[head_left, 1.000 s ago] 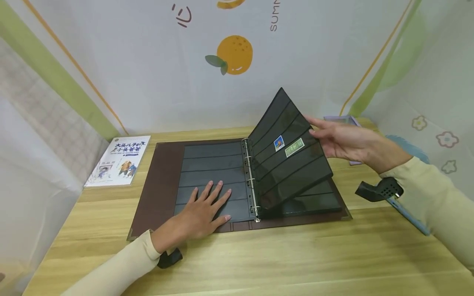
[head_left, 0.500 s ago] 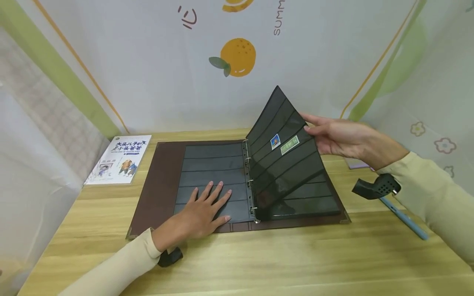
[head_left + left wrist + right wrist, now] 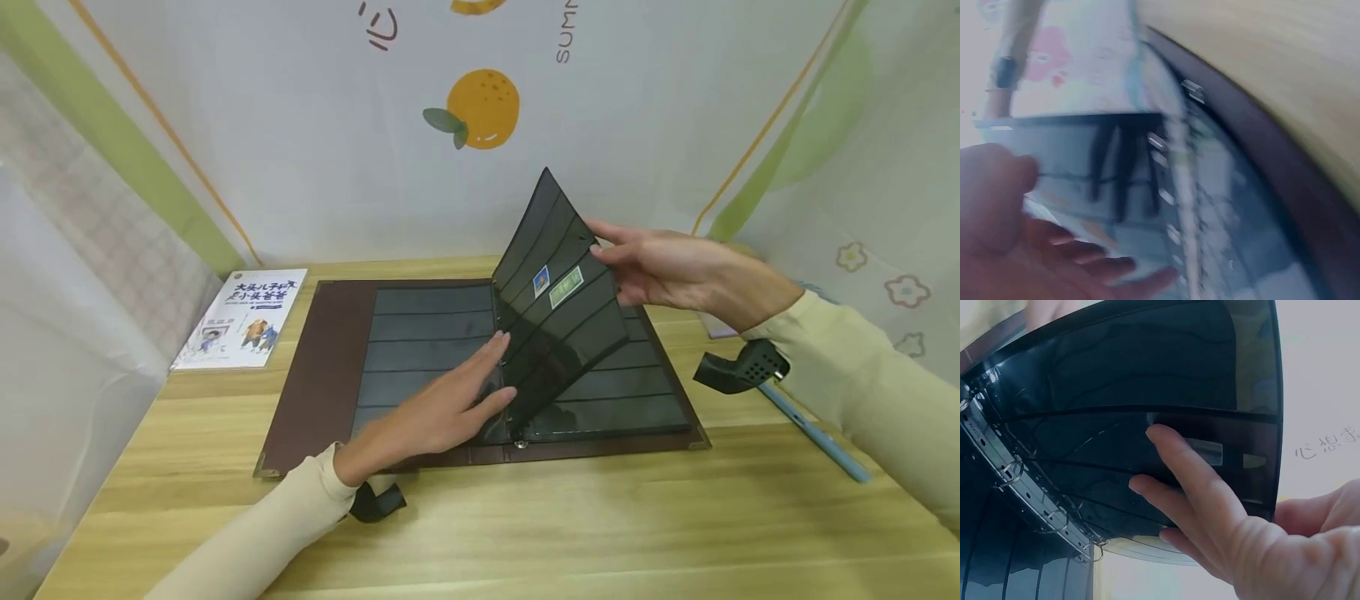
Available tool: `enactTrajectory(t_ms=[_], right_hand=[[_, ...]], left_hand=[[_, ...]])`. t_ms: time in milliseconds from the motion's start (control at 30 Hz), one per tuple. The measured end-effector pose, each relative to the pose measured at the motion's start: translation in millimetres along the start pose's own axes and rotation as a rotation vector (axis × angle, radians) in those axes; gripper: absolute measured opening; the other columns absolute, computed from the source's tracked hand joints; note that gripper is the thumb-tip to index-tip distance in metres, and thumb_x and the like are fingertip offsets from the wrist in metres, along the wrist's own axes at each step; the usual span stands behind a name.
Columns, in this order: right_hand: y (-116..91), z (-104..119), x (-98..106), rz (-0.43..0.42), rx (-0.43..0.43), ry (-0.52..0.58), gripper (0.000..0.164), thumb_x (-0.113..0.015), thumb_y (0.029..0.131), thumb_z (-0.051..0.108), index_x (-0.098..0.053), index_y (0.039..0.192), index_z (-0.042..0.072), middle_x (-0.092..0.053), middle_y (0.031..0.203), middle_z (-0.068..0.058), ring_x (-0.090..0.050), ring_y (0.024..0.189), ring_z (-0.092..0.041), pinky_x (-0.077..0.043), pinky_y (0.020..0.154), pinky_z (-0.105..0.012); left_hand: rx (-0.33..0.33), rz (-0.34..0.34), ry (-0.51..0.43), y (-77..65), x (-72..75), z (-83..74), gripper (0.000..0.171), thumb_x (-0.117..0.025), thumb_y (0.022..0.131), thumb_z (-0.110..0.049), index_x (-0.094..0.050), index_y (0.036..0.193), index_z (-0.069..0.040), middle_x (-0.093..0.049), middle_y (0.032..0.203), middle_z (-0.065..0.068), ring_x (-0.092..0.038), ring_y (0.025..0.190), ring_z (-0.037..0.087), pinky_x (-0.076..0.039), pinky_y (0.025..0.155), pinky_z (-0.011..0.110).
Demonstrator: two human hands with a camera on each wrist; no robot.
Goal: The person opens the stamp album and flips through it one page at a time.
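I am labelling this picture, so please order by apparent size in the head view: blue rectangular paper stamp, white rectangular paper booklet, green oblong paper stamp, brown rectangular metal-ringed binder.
Brown binder, lying open
White booklet
Green stamp
Blue stamp

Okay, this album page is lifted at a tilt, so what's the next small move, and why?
I'd probably tip the raised page leftward toward the left hand: the right hand pinches its outer edge, it stands tilted above a flat page, and the left hand is outstretched near its bound edge.
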State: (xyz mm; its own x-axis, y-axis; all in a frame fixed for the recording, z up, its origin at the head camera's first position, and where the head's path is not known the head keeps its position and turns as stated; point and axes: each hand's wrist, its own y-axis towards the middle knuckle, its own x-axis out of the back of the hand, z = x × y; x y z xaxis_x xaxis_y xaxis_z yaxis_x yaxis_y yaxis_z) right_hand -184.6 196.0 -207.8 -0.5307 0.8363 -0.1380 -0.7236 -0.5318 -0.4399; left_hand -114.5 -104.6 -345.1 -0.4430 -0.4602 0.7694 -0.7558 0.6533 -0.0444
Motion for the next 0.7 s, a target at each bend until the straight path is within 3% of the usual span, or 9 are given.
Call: enactTrajectory(t_ms=[133,167,233,333,367,400,533,567,700], right_hand=[[4.9,5.0,-9.5,-0.012,-0.004,-0.051,0.067,-0.037,0.111,0.027,0.005,0.161,0.043,-0.053,0.139,-0.002,-0.069,0.095,-0.009,-0.06,0.078,-0.029],[6.0,6.5,-12.1,-0.008,-0.006,-0.06,0.068,-0.037,0.111,0.027,0.006,0.161,0.043,-0.047,0.147,-0.003,-0.068,0.095,-0.009,-0.06,0.078,-0.029],[8.3,9.7,-17.0,0.004,-0.007,-0.087,0.07,-0.037,0.111,0.028,0.01,0.161,0.041,-0.033,0.159,-0.006,-0.068,0.098,-0.011,-0.06,0.082,-0.03],[11.8,15.8,-24.4,0.038,-0.012,-0.131,0.075,-0.037,0.111,0.029,0.019,0.159,0.038,0.006,0.171,-0.007,-0.058,0.13,-0.026,-0.055,0.1,-0.04],[13.4,17.7,-26.9,0.041,-0.013,-0.15,0.075,-0.037,0.111,0.029,0.021,0.159,0.037,0.009,0.171,-0.007,-0.052,0.138,-0.03,-0.052,0.104,-0.042],[15.0,19.5,-29.6,0.046,-0.014,-0.165,0.076,-0.037,0.111,0.03,0.022,0.159,0.036,0.013,0.171,-0.007,-0.044,0.144,-0.035,-0.049,0.108,-0.045],[23.7,25.1,-42.0,0.093,-0.016,-0.182,0.078,-0.036,0.111,0.028,0.026,0.157,0.034,0.026,0.168,-0.004,-0.013,0.156,-0.042,-0.041,0.113,-0.055],[25.7,25.9,-45.0,0.106,-0.016,-0.193,0.078,-0.036,0.111,0.028,0.026,0.158,0.033,0.025,0.169,-0.005,-0.012,0.156,-0.043,-0.042,0.112,-0.056],[32.6,27.8,-56.6,0.161,-0.024,-0.233,0.078,-0.04,0.11,0.031,0.02,0.16,0.034,0.008,0.171,-0.011,-0.022,0.153,-0.046,-0.05,0.103,-0.058]], left_hand=[[-0.066,-0.037,-0.228,13.0,-0.3,-20.1,0.069,-0.031,0.107,-0.056,0.005,0.162,-0.035,0.002,0.17,-0.016,-0.011,0.156,0.01,-0.024,0.125,0.048],[-0.066,-0.034,-0.267,14.7,-0.1,-23.9,0.069,-0.029,0.107,-0.057,0.006,0.162,-0.036,0.001,0.17,-0.016,-0.023,0.155,0.013,-0.03,0.123,0.047],[-0.043,-0.03,-0.323,16.3,0.1,-29.3,0.068,-0.026,0.106,-0.06,0.008,0.161,-0.037,0.001,0.168,-0.018,-0.025,0.154,0.013,-0.031,0.122,0.046],[-0.01,-0.039,-0.389,15.2,0.4,-32.7,0.069,-0.023,0.107,-0.06,0.01,0.161,-0.034,-0.001,0.169,-0.017,-0.047,0.143,0.022,-0.044,0.111,0.046],[-0.008,-0.05,-0.407,14.2,0.7,-33.0,0.07,-0.022,0.107,-0.06,0.011,0.162,-0.032,-0.002,0.17,-0.016,-0.05,0.141,0.024,-0.045,0.109,0.045],[-0.003,-0.063,-0.418,13.2,0.9,-32.6,0.07,-0.021,0.107,-0.059,0.011,0.162,-0.03,-0.004,0.17,-0.015,-0.041,0.148,0.023,-0.042,0.113,0.046],[0.002,-0.103,-0.492,8.4,3.1,-29.8,0.069,-0.017,0.107,-0.06,0.009,0.163,-0.029,-0.009,0.171,-0.008,-0.047,0.143,0.032,-0.045,0.111,0.049],[-0.007,-0.11,-0.536,7.3,3.6,-29.0,0.069,-0.016,0.107,-0.06,0.009,0.163,-0.029,-0.009,0.171,-0.005,-0.031,0.153,0.029,-0.04,0.116,0.051],[-0.043,-0.136,-0.76,1.6,4.5,-26.7,0.071,-0.018,0.106,-0.063,0.011,0.163,-0.03,-0.008,0.172,0.005,-0.015,0.158,0.031,-0.043,0.112,0.058]])
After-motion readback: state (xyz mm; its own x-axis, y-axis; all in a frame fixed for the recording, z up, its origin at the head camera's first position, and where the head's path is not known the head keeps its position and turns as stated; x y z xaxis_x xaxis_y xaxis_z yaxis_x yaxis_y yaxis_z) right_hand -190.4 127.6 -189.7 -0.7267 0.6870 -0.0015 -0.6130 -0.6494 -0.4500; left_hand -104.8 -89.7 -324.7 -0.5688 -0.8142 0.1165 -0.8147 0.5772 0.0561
